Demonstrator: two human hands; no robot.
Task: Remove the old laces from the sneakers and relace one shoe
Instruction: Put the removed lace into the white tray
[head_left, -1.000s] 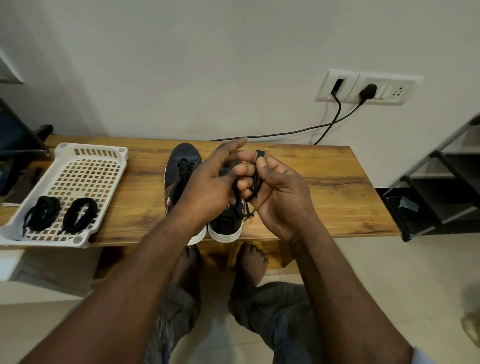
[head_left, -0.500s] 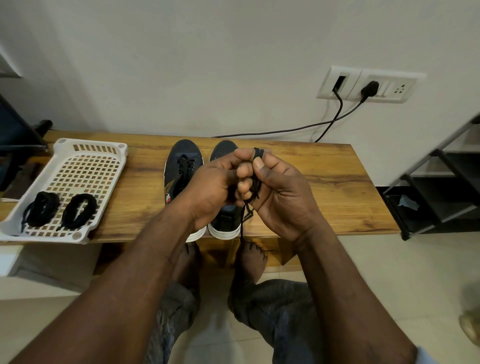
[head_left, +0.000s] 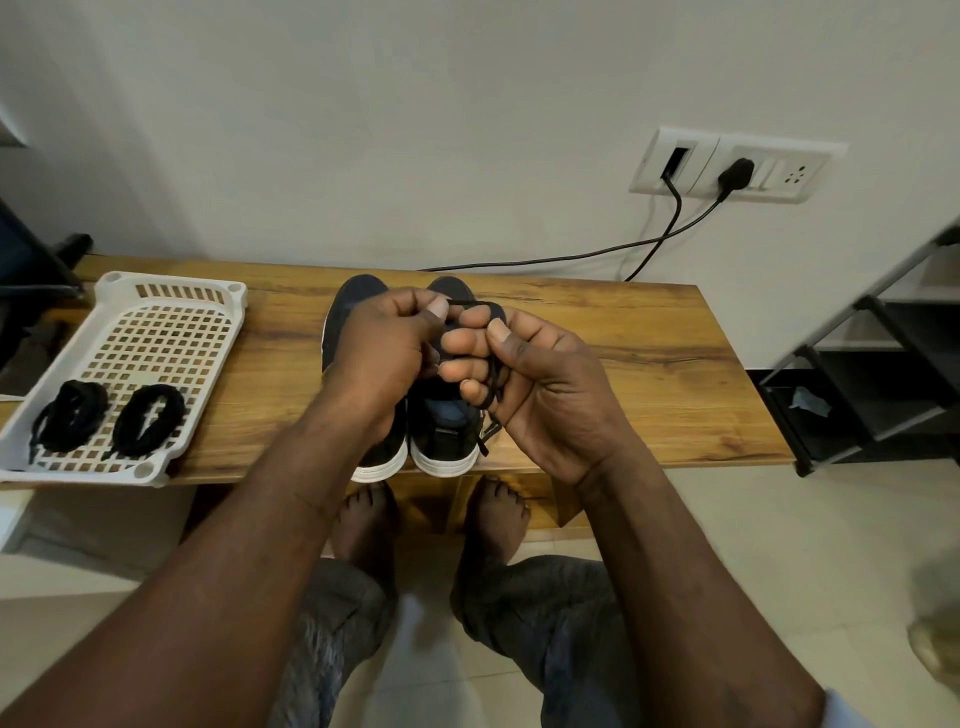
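Note:
Two dark sneakers with white soles stand side by side on the wooden bench (head_left: 623, 364), toes toward the wall: the left sneaker (head_left: 358, 296) and the right sneaker (head_left: 447, 431). Above them my right hand (head_left: 540, 384) holds a black lace (head_left: 491, 382) coiled around its fingers, one end dangling near the right sneaker's heel. My left hand (head_left: 384, 348) pinches a strand of the same lace at the top of the coil. My hands hide the sneakers' eyelets.
A white perforated tray (head_left: 156, 332) lies on the bench's left end with two coiled black laces (head_left: 70, 413) (head_left: 150, 415) in it. Black cables (head_left: 597, 254) run from the wall socket (head_left: 737, 163). A dark metal rack (head_left: 883, 374) stands at the right. My bare feet (head_left: 431, 514) rest under the bench.
My left hand closed from spread fingers to a pinch on the lace and drew the strand over the coil on my right hand. The dangling end has shortened.

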